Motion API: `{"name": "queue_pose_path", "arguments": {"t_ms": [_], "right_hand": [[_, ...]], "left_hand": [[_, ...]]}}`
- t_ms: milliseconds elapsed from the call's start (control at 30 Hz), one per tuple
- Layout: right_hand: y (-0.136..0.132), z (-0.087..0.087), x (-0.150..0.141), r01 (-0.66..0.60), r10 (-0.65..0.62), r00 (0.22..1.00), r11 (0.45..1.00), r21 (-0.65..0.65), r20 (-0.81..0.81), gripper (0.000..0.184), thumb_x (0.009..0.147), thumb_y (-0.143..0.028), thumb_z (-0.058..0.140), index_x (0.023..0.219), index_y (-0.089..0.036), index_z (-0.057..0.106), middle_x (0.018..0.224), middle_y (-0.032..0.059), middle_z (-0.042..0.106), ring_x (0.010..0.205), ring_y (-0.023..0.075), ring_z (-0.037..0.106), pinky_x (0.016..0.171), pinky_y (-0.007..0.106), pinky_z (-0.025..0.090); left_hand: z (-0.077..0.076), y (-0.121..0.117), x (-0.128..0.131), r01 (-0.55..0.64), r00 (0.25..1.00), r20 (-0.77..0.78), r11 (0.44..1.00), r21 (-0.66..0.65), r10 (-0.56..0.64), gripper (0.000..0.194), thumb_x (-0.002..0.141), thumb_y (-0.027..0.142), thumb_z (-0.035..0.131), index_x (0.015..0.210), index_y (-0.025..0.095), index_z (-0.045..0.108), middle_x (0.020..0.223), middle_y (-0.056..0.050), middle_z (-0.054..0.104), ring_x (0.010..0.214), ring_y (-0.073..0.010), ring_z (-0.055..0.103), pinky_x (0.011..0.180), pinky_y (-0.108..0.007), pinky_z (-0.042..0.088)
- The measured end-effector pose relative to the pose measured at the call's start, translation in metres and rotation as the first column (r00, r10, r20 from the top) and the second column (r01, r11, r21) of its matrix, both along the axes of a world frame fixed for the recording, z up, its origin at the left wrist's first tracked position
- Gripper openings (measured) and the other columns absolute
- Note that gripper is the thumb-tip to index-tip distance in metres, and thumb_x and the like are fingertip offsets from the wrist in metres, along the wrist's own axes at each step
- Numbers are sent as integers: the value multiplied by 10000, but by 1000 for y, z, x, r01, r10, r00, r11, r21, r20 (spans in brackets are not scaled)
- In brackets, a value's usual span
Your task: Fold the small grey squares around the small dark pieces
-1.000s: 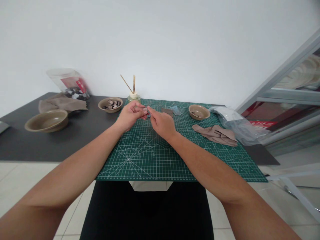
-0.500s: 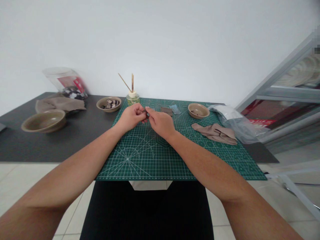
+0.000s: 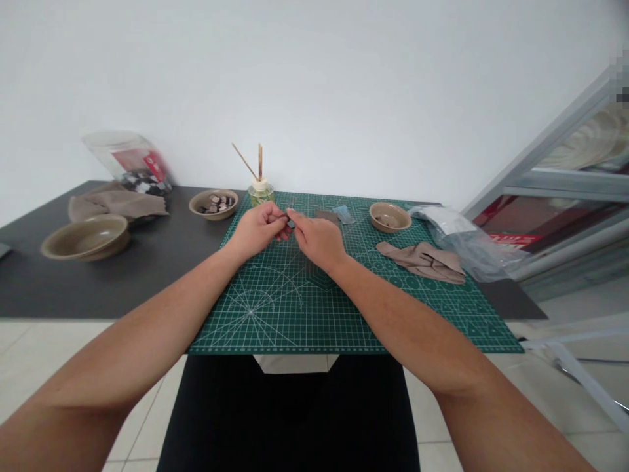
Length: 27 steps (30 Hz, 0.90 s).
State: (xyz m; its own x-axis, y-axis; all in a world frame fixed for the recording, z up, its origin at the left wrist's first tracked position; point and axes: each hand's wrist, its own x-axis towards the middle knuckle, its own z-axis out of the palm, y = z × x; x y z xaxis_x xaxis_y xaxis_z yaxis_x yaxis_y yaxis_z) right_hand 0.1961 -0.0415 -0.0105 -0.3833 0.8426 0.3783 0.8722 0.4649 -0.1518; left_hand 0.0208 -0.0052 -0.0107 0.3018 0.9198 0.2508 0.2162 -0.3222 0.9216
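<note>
My left hand [image 3: 258,229] is closed in a pinch on a small dark piece [image 3: 284,217], mostly covered by the fingertips. My right hand [image 3: 318,239] meets it from the right, index finger stretched against the piece and the other fingers curled under. A bit of grey-blue shows between the hands, too small to name. Both hands are over the green cutting mat [image 3: 275,328]. Just behind the right hand lie a flat brown rectangle [image 3: 327,215] and a small light-blue packet [image 3: 344,214].
Left: a bowl of small dark and pale pieces [image 3: 196,208], a larger bowl [image 3: 83,248], a brown cloth [image 3: 115,202], a clear bag [image 3: 132,160], a reed diffuser [image 3: 261,192]. Right: a bowl with few pieces [image 3: 390,226], a crumpled cloth [image 3: 425,262], a plastic bag [image 3: 466,242].
The fingertips have shifted slightly around the piece; a pale face showed earlier and a dark one shows now. The view has moved a little. Both hands stay together over the mat.
</note>
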Motion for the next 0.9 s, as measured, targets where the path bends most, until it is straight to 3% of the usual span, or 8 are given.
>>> {"name": "queue_pose_path", "arguments": {"t_ms": [133, 233, 400, 467, 600, 733, 833, 900], "right_hand": [[5, -2, 3, 31, -33, 998, 999, -41, -56, 466, 1039, -228, 410, 1464, -205, 598, 1199, 116, 777, 1031, 252, 734, 917, 349, 509], [12, -7, 8, 50, -70, 975, 994, -98, -210, 433, 1031, -243, 430, 1405, -203, 643, 1163, 113, 783, 1035, 260, 726, 933, 370, 512], [23, -17, 17, -59, -37, 826, 987, -152, -562, 346, 899, -262, 648, 1234, -183, 677, 1204, 70, 753, 1042, 232, 694, 939, 350, 513], [26, -20, 20, -107, -27, 815, 975, -197, -579, 328, 850, -267, 705, 1167, -186, 682, 1127, 46, 757, 976, 219, 686, 904, 345, 510], [27, -23, 21, -135, -3, 879, 957, -256, -477, 203, 839, -300, 741, 1014, -201, 709, 995, 30, 746, 950, 220, 656, 909, 365, 482], [30, -25, 21, -96, 12, 902, 980, -173, -432, 225, 787, -328, 811, 951, -191, 740, 1034, 80, 733, 1087, 268, 610, 1011, 439, 453], [34, -26, 23, -235, 110, 808, 961, -147, -579, 253, 819, -267, 746, 1065, -208, 738, 1080, 64, 743, 1080, 232, 639, 1016, 435, 476], [37, -27, 23, -384, 133, 703, 898, -216, -698, 330, 846, -252, 685, 1173, -208, 707, 1050, 46, 760, 972, 193, 682, 929, 389, 530]], "left_hand": [[-2, 5, -3, -49, 994, 97, 999, 14, 48, 158, 842, 239, 669, 799, 187, 526, 650, -8, 710, 524, -116, 640, 526, -238, 498], [-4, 10, -7, -100, 988, 125, 993, 69, 91, 160, 804, 236, 700, 795, 185, 549, 636, 8, 678, 525, -107, 608, 518, -233, 476], [-8, 15, -11, -99, 987, 137, 986, 136, 80, 169, 749, 236, 734, 801, 178, 583, 739, 2, 688, 588, -104, 600, 586, -260, 512], [-9, 15, -12, -82, 991, 121, 985, 152, 64, 182, 731, 247, 751, 802, 175, 600, 747, 0, 688, 615, -113, 609, 609, -270, 519], [-10, 15, -15, -53, 997, 63, 984, 168, 43, 179, 720, 261, 767, 798, 174, 631, 708, 10, 665, 621, -121, 604, 622, -279, 515], [-10, 15, -16, -17, 1000, 13, 980, 199, 15, 192, 718, 291, 787, 800, 169, 664, 790, -21, 703, 699, -135, 617, 672, -291, 519], [-10, 15, -15, 11, 999, -38, 984, 180, -4, 217, 712, 329, 802, 804, 169, 687, 807, -29, 714, 735, -147, 629, 708, -303, 521], [-10, 14, -15, 19, 998, -55, 987, 157, -11, 240, 706, 355, 810, 808, 171, 696, 807, -30, 724, 746, -156, 640, 729, -313, 526]]}}
